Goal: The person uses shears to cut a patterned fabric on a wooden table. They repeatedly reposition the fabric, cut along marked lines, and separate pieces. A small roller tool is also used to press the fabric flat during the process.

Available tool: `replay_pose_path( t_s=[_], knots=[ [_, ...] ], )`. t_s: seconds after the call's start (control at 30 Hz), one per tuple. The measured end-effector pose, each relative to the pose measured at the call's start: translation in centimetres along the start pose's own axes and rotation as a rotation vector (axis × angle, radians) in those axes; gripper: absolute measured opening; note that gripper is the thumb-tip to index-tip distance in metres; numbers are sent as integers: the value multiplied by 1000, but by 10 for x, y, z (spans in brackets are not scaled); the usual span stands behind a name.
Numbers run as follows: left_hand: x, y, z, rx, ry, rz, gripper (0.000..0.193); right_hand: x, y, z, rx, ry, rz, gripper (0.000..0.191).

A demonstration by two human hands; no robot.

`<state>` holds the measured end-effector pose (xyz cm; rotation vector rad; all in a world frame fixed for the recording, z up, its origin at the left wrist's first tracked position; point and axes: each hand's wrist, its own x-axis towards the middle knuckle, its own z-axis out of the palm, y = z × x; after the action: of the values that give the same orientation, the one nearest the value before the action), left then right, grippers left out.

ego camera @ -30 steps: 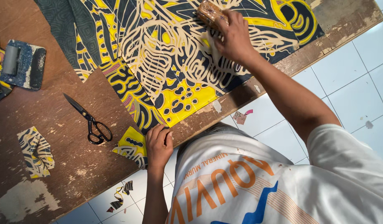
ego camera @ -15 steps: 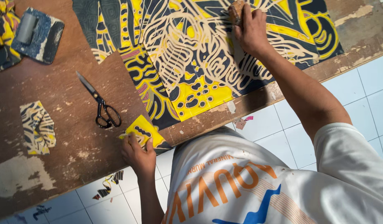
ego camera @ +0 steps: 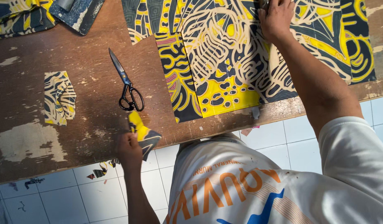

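Two hands busy: left hand (ego camera: 128,150) fingers pinching cut fabric scrap (ego camera: 142,132) at desk (ego camera: 92,128) edge; right hand (ego camera: 276,18) pressing patterned cloth (ego camera: 241,54), fingers' closure unclear. Scissors (ego camera: 127,85) idle between. Corner cut out, another offcut (ego camera: 58,97) aside; most cloth uncut.

A small yellow-and-navy fabric scrap (ego camera: 142,133) is sticking up crumpled at the table edge; the big patterned cloth (ego camera: 241,54) is lying flat.
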<state>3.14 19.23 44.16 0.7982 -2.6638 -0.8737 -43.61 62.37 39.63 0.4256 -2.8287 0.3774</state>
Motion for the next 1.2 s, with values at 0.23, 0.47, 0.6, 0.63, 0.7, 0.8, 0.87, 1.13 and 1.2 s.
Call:
replay_pose_path(
  t_s=[0.23, 0.47, 0.6, 0.63, 0.7, 0.8, 0.87, 1.13, 1.2],
  knots=[
    [92, -6, -60, 487, 168, 214, 53, -52, -119, -32, 69, -227, 272, 65],
    [160, 6, 44, 453, -83, 48, 64, -227, -252, -55, 517, -134, -118, 52],
    [163, 2, 57, 288, -36, 107, 53, -278, -268, -62, 736, -245, -15, 37],
    [159, 4, 55, 286, -60, 69, 54, -288, -268, -62, 791, -284, 27, 36],
    [144, 14, 48, 121, -113, -39, 55, -306, -268, -57, 970, -445, 168, 36],
    [107, 41, 45, -424, -229, -116, 53, -307, -278, -38, 1440, -563, 383, 42],
    [74, 60, 50, -818, -342, 2, 52, -312, -288, -30, 1786, -609, 612, 46],
    [5, 83, 92, -1520, -723, -199, 26, -342, -279, -51, 2554, -570, 1219, 32],
    [3, 84, 96, -1381, -814, -157, 26, -352, -269, -65, 2415, -578, 1035, 30]
  ],
)
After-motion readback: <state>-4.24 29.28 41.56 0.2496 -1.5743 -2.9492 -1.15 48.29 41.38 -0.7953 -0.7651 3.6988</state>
